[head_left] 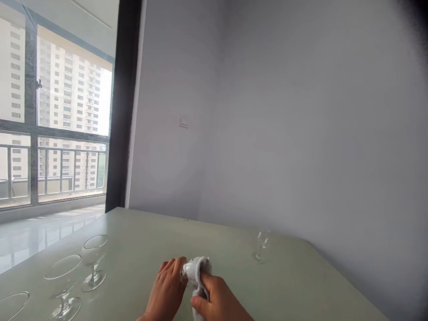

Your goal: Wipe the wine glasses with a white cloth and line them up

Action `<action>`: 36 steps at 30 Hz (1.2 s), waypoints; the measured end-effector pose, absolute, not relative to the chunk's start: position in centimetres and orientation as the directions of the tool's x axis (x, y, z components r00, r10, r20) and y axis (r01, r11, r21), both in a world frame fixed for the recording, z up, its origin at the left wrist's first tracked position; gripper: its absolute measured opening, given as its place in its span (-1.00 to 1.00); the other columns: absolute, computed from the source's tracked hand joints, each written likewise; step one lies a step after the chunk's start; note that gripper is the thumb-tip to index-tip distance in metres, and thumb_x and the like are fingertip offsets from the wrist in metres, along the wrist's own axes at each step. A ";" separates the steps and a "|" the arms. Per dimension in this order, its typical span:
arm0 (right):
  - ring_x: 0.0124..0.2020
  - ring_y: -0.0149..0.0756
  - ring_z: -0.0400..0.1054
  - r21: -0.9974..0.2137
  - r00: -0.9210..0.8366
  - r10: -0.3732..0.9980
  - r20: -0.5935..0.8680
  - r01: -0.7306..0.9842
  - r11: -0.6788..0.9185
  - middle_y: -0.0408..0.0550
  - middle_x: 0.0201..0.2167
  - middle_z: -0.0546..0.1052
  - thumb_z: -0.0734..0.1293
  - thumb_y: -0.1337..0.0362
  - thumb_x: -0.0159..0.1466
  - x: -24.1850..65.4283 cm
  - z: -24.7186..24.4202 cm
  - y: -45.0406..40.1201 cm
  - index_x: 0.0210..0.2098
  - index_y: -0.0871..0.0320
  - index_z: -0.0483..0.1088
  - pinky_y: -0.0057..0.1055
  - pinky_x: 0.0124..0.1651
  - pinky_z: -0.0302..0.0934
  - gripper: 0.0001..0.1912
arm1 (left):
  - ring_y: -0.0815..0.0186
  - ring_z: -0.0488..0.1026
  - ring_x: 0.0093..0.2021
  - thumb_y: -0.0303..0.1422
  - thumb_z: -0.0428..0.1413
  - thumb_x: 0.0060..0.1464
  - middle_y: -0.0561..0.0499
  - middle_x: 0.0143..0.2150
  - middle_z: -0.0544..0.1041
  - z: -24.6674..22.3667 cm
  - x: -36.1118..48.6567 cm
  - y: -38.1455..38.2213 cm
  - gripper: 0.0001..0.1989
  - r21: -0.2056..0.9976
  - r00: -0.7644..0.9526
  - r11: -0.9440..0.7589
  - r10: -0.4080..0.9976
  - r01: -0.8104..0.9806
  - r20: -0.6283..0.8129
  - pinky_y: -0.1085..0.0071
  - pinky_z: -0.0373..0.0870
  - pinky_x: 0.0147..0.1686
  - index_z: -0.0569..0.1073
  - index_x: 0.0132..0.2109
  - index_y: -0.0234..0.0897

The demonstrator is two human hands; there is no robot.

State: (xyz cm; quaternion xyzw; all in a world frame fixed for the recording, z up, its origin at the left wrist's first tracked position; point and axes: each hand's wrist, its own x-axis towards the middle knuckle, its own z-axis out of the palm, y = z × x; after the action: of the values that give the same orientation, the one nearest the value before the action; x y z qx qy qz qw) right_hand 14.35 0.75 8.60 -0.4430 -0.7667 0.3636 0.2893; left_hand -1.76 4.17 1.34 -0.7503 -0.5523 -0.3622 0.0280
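Low in the middle of the head view, my left hand (168,284) is closed around a small clear glass (183,272), most of it hidden by my fingers and the cloth. My right hand (220,298) grips a white cloth (199,264), which is bunched over the other end of that glass. Thumb and fingers of this hand press into the folds, and part of the cloth hangs below them. Both hands are above the pale green tabletop (143,240), close together.
Stemmed glasses stand upright at the left: one near the edge (94,261), a larger one (63,285) and a partly cut-off one (13,307). A small stemmed glass (262,245) stands at the back right. Grey walls (284,133) border the table; a window (67,102) is left.
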 end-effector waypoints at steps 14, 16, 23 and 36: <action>-0.69 -0.45 0.15 -0.994 -0.458 0.889 -0.013 -0.089 -0.060 -0.26 -0.66 0.25 0.32 0.22 0.06 15.8 5.3 4.3 -0.31 0.24 0.41 -0.54 -0.71 0.05 -0.76 | 0.28 0.45 -0.36 -0.34 0.09 0.08 0.06 -0.29 0.57 2.1 -3.1 4.7 -0.62 0.140 0.384 -0.569 0.696 0.810 0.607 0.36 0.30 -0.32 0.34 0.06 -0.05; -0.67 -0.47 0.15 -0.998 -0.533 0.845 0.031 0.027 0.053 -0.26 -0.65 0.27 0.31 0.32 0.04 16.8 6.8 3.9 -0.34 0.23 0.44 -0.55 -0.65 0.05 -0.82 | 0.33 0.41 -0.45 -0.23 0.15 0.01 0.07 -0.37 0.55 2.4 -3.0 4.7 -0.60 0.496 0.257 -0.475 0.858 0.727 0.445 0.42 0.28 -0.41 0.38 0.03 -0.08; -0.53 -0.48 0.15 -0.963 -0.681 0.731 0.041 0.167 0.210 -0.26 -0.59 0.32 0.33 0.43 -0.02 19.3 9.5 3.2 -0.46 0.23 0.47 -0.55 -0.47 0.01 -0.89 | 0.36 0.38 -0.55 0.05 0.06 -0.06 0.01 -0.42 0.53 3.1 -2.3 4.1 -0.48 0.942 0.506 -0.171 0.862 0.288 0.002 0.50 0.18 -0.62 0.43 -0.11 -0.26; -0.53 -0.49 0.11 -0.974 -0.640 0.763 0.094 0.098 0.203 -0.26 -0.59 0.29 0.40 0.32 -0.02 19.2 9.8 3.0 -0.39 0.22 0.50 -0.55 -0.47 -0.01 -0.83 | 0.40 0.22 -0.58 0.07 0.04 -0.05 0.09 -0.61 0.36 3.8 -2.4 3.7 -0.56 0.901 0.391 -0.268 0.912 0.341 0.124 0.47 0.14 -0.54 0.41 -0.40 -0.27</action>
State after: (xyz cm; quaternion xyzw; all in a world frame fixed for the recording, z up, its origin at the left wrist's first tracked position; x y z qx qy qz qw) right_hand 19.17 2.98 9.84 -0.3008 -0.7155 0.5551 0.2991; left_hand -2.39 3.74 3.76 -0.7202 -0.4348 -0.3398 -0.4205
